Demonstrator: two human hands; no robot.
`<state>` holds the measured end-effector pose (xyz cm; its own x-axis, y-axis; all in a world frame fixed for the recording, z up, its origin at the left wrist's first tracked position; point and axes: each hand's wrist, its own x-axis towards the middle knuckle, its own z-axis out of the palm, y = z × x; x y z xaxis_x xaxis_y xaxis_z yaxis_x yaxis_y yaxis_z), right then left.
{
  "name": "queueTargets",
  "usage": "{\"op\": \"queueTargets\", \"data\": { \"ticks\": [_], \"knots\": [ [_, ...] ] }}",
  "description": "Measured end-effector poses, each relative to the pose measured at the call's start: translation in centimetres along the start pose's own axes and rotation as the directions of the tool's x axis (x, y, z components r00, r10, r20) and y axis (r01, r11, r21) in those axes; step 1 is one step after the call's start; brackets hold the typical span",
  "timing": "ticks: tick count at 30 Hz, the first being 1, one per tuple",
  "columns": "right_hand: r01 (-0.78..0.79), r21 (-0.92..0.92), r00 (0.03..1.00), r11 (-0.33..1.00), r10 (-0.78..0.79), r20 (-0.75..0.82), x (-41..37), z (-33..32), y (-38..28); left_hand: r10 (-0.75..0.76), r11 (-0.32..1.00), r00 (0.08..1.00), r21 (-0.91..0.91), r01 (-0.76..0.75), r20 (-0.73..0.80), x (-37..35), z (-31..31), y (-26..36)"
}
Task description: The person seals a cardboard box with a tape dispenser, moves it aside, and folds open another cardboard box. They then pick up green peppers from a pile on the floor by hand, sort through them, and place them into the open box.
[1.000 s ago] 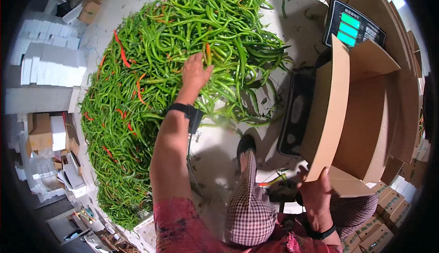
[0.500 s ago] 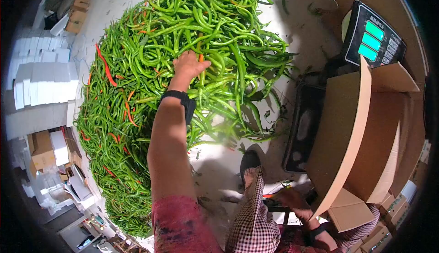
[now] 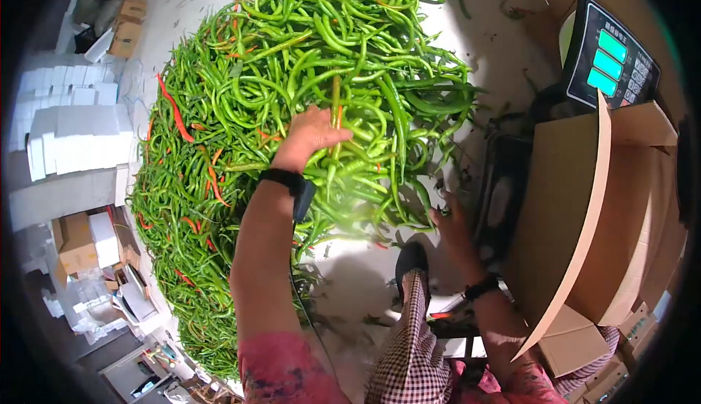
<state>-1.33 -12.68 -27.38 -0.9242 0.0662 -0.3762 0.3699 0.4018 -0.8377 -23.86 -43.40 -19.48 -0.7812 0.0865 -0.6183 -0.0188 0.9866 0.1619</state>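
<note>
Though among green peppers (image 3: 396,108), brownish pepper (image 3: 336,94) lengthwise straight ahead beside left hand (image 3: 312,135), grip unclear; right hand (image 3: 454,235), fingers apart.

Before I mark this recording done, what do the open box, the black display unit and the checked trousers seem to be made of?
Open box: cardboard, likely corrugated; matt brown, with stiff creased flaps.
Display unit: probably hard plastic, smooth and black around lit green windows.
Checked trousers: cloth, matt, falling in soft folds; the fibre cannot be told.
</note>
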Motion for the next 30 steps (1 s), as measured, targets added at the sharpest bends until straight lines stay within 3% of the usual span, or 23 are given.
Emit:
{"op": "queueTargets", "data": {
  "ticks": [2, 3, 5, 6, 9, 10, 11, 12, 13, 14, 15, 16, 17, 18, 19, 21, 23, 25, 26, 27, 28, 29, 30],
  "knots": [
    [-0.076, 0.082, 0.992, 0.994, 0.067, 0.103, 0.3, 0.6, -0.7, -0.048, 0.995, 0.999, 0.087, 0.049, -0.004, 0.1, 0.7, -0.1],
    [-0.072, 0.084, 0.992, 0.994, 0.063, 0.108, 0.2, 1.5, -0.5, -0.064, 0.998, 0.997, 0.025, 0.065, -0.049, 0.6, 1.5, -0.4],
    [-0.197, 0.412, 0.965, 0.89, 0.102, 0.24, 0.4, 3.5, 0.5, -0.136, 0.987, 0.987, -0.095, 0.127, -0.091, 1.4, 2.1, -0.4],
    [-0.192, 0.412, 0.963, 0.891, 0.091, 0.252, 0.7, 4.0, 0.3, -0.094, 0.987, 0.991, -0.138, 0.08, -0.095, 1.7, 1.9, -0.5],
    [-0.531, 0.421, 0.749, 0.736, 0.173, 0.64, 0.9, 6.5, 1.9, -0.025, 0.998, 1.0, -0.059, 0.026, 0.014, 0.8, 1.0, -1.1],
    [-0.452, 0.586, 0.749, 0.672, -0.071, 0.659, 0.1, 8.4, 4.0, 0.011, 1.0, 0.999, -0.013, -0.01, 0.05, -0.4, 1.1, -1.2],
    [-0.192, 0.937, 0.78, 0.29, -0.534, 0.326, -2.6, 10.2, 3.0, 0.18, 0.975, 0.979, -0.111, -0.19, -0.093, -1.7, 3.2, -3.2],
    [-0.16, 0.383, 0.681, 0.91, -0.178, 0.71, -4.1, 8.5, 0.1, 0.232, 0.957, 0.957, -0.136, -0.256, -0.173, -3.9, 4.2, -3.5],
    [-0.199, 0.179, 0.602, 0.963, -0.024, 0.798, -5.8, 9.4, -2.1, 0.209, 0.967, 0.964, -0.115, -0.229, -0.162, -6.1, 4.3, -2.6],
    [0.028, 0.285, 0.507, 0.958, -0.259, 0.822, -7.0, 9.0, -3.0, 0.366, 0.915, 0.915, -0.111, -0.387, -0.166, -7.2, 6.6, -4.7],
    [0.049, 0.198, 0.546, 0.979, -0.192, 0.816, -9.6, 10.9, -2.7, 0.229, 0.973, 0.969, 0.015, -0.228, -0.092, -9.5, 7.0, -3.6],
    [0.138, 0.128, 0.554, 0.982, -0.184, 0.812, -11.5, 10.5, -3.2, 0.169, 0.977, 0.98, 0.113, -0.181, 0.108, -11.1, 7.1, -2.4],
    [0.048, 0.114, 0.404, 0.992, -0.123, 0.906, -12.3, 9.5, -3.7, 0.263, 0.935, 0.964, 0.256, -0.246, -0.038, -13.5, 8.9, -1.7],
    [-0.04, 0.086, 0.24, 0.996, -0.074, 0.968, -12.7, 8.9, -3.9, 0.235, 0.939, 0.971, 0.25, -0.235, 0.029, -15.6, 9.1, -0.7],
    [-0.043, 0.086, 0.25, 0.995, -0.073, 0.965, -13.7, 9.0, -2.3, 0.207, 0.943, 0.974, 0.247, -0.225, 0.097, -17.4, 9.3, 0.1],
    [0.029, 0.223, 0.525, 0.974, -0.205, 0.826, -15.1, 8.8, 2.8, 0.387, 0.891, 0.921, 0.243, -0.383, 0.03, -20.0, 12.0, -1.9],
    [-0.058, 0.085, 0.562, 0.995, -0.038, 0.826, -11.5, -0.8, -2.6, 0.455, 0.864, 0.89, 0.237, -0.444, 0.009, -22.0, 9.5, -0.5],
    [0.483, 0.062, 0.721, 0.874, -0.436, 0.538, -10.4, -6.0, -2.2, 0.528, 0.827, 0.849, 0.229, -0.514, 0.0, -23.4, 4.9, 2.0],
    [0.473, 0.055, 0.732, 0.879, -0.427, 0.531, -10.0, -7.9, -3.0, 0.459, 0.887, 0.888, 0.061, -0.458, -0.011, -23.6, 1.9, 3.2],
    [0.18, -0.046, 0.858, 0.983, -0.134, 0.496, -9.6, -9.7, -4.1, 0.379, 0.919, 0.925, -0.111, -0.378, -0.007, -23.0, 0.1, 4.1],
    [-0.136, -0.126, 0.885, 0.983, 0.178, 0.43, -9.3, -10.7, -4.4, 0.399, 0.917, 0.917, 0.014, -0.399, -0.006, -20.8, -0.8, 5.1],
    [-0.137, -0.125, 0.887, 0.983, 0.178, 0.427, -9.4, -10.6, -3.3, 0.417, 0.9, 0.909, 0.143, -0.412, -0.011, -17.9, -1.9, 6.8],
    [-0.061, -0.12, 0.918, 0.991, 0.103, 0.383, -9.8, -9.8, -1.1, 0.489, 0.872, 0.857, 0.101, -0.479, -0.16, -15.0, -2.6, 9.3]
  ]
}}
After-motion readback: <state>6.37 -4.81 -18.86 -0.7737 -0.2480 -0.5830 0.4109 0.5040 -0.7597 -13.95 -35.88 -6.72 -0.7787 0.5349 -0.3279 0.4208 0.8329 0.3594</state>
